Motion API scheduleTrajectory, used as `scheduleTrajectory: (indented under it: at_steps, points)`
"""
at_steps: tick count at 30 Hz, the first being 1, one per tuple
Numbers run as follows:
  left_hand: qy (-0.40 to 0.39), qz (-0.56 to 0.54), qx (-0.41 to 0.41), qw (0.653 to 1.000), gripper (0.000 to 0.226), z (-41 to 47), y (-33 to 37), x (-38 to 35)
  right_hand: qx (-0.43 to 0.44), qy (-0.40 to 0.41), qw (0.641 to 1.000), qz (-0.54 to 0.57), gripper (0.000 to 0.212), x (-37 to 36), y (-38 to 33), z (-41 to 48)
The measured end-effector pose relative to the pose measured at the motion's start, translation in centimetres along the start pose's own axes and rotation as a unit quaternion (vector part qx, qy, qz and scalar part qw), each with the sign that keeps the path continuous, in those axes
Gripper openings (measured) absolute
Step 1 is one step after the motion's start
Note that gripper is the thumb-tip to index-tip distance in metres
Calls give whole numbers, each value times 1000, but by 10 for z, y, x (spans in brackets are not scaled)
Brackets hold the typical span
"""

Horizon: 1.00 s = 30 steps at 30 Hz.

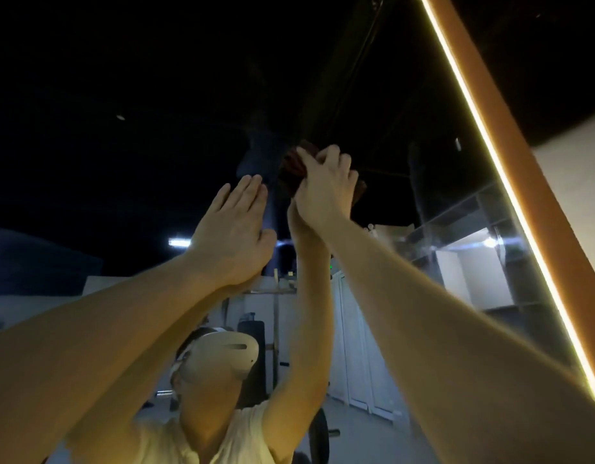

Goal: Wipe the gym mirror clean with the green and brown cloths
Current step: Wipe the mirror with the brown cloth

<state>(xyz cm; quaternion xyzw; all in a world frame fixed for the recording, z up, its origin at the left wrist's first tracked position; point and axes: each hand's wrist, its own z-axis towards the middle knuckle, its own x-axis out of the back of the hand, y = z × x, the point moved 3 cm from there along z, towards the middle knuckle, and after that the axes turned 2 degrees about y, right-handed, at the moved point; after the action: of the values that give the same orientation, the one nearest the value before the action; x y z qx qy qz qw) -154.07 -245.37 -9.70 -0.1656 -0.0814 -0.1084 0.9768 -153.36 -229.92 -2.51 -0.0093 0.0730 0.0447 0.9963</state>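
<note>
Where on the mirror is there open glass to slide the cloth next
Bare glass: between the right hand gripping the dark brown cloth and the glowing strip on the orange frame, and above both hands. Crowded leftward, where the flat left hand sits beside the cloth.

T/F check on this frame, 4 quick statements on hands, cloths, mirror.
1. The right hand grips the brown cloth up on the mirror. True.
2. The left hand holds a green cloth. False: its fingers are straight and it holds nothing; no green cloth is in view.
3. The light strip runs along the mirror's left edge. False: it runs along the right edge.
4. The brown cloth is higher than the left hand. True.
</note>
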Motion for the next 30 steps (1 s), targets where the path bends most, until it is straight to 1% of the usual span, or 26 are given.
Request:
scheduleTrajectory:
  at_steps: [1, 3, 5, 6, 7, 8, 9, 11, 12, 14, 15, 16, 18, 19, 20, 21, 22, 23, 24, 25, 26, 28, 29, 30]
  points:
    - [8, -7, 16, 1000, 82, 0, 4, 2, 24, 5, 999, 31, 61, 1, -2, -25]
    - [42, -50, 47, 997, 80, -5, 15, 4, 107, -8, 991, 86, 61, 10, 7, -93]
    - [62, -53, 40, 996, 78, -13, 29, -4, 206, -43, 973, 94, 65, 19, 32, -156]
    - [61, -32, 28, 997, 78, -16, 35, -9, 248, -63, 964, 80, 69, 21, 51, -168]
    - [55, -9, 22, 998, 79, -18, 40, -15, 263, -85, 959, 62, 75, 22, 73, -165]
    - [45, 5, 24, 999, 80, -18, 44, -20, 242, -94, 965, 36, 78, 22, 95, -148]
    - [32, 14, 32, 999, 83, -19, 45, -25, 200, -86, 976, 11, 77, 23, 116, -123]
    - [22, 27, 38, 999, 91, -19, 46, -29, 84, -55, 995, -21, 68, 25, 163, -68]
    - [24, 32, 37, 999, 94, -19, 46, -30, 8, -40, 999, -28, 62, 25, 183, -48]
    - [26, 30, 40, 998, 96, -20, 47, -31, -141, 13, 989, -49, 56, 22, 201, -33]
    - [28, 29, 41, 998, 95, -20, 47, -32, -183, 37, 981, -52, 54, 19, 194, -39]
    - [30, 28, 40, 998, 93, -20, 47, -32, -196, 49, 978, -42, 53, 16, 177, -52]
    - [35, 24, 31, 999, 88, -19, 45, -32, -141, 38, 989, 2, 56, 11, 128, -101]
    - [38, 19, 26, 999, 86, -19, 43, -32, -91, 17, 995, 37, 60, 11, 102, -132]
    - [40, 11, 23, 999, 84, -19, 39, -31, -24, -1, 997, 68, 66, 17, 79, -165]
    - [40, -1, 17, 999, 83, -19, 37, -29, 60, -17, 994, 94, 71, 24, 62, -198]
    - [37, -19, 8, 999, 82, -20, 34, -26, 148, -47, 982, 107, 74, 34, 53, -224]
    - [33, -32, 1, 999, 81, -21, 31, -23, 239, -76, 963, 96, 75, 39, 54, -237]
    - [32, -35, -2, 999, 80, -25, 26, -20, 306, -116, 941, 82, 76, 43, 61, -232]
    - [41, -26, -2, 999, 80, -31, 22, -17, 311, -147, 936, 73, 75, 42, 70, -212]
    - [52, -13, 4, 999, 80, -38, 18, -14, 265, -156, 949, 65, 70, 39, 77, -181]
    - [57, 5, 22, 998, 82, -55, 12, -13, 114, -85, 990, 24, 63, 29, 91, -105]
    - [51, 11, 29, 998, 83, -63, 7, -16, 59, -47, 997, -11, 64, 21, 88, -71]
    - [47, 13, 29, 998, 83, -68, 7, -19, 15, -33, 999, -38, 65, 17, 81, -44]
